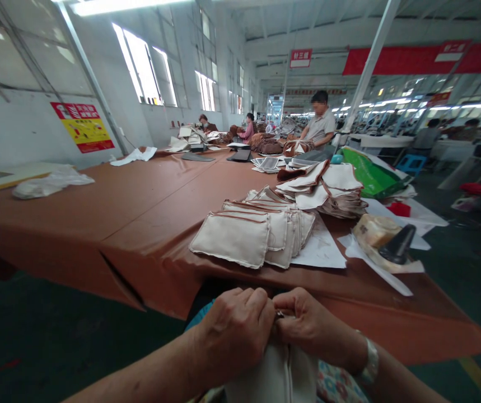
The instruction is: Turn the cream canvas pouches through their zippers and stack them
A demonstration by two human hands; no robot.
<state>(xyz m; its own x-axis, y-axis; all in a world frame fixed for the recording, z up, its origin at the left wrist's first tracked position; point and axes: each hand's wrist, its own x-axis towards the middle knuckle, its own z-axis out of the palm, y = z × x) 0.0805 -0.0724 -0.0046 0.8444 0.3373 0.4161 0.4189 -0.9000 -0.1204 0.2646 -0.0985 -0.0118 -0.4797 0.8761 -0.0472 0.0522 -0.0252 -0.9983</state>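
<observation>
A cream sewn pouch (pixel 267 372) lies on my lap, with a long seam or zipper line running down it. My left hand (pixel 238 327) is closed on its upper end, fingers bent and pressed together. My right hand (pixel 313 324) pinches the same end from the other side, almost touching the left. Between the fingertips shows a small shiny metal bit (pixel 280 314), possibly a zipper pull; its details are too small to make out. Just beyond my hands, a fanned pile of cream pouches (pixel 232 238) with brown edges rests on the table.
The brown-covered table (pixel 148 196) has its near edge just past my hands. A taller stack of cream pieces (pixel 343 193) stands behind the pile. On the right are a tape-wrapped block (pixel 374 229) and a black cone-shaped object (pixel 397 244). A co-worker (pixel 320 123) stands farther back.
</observation>
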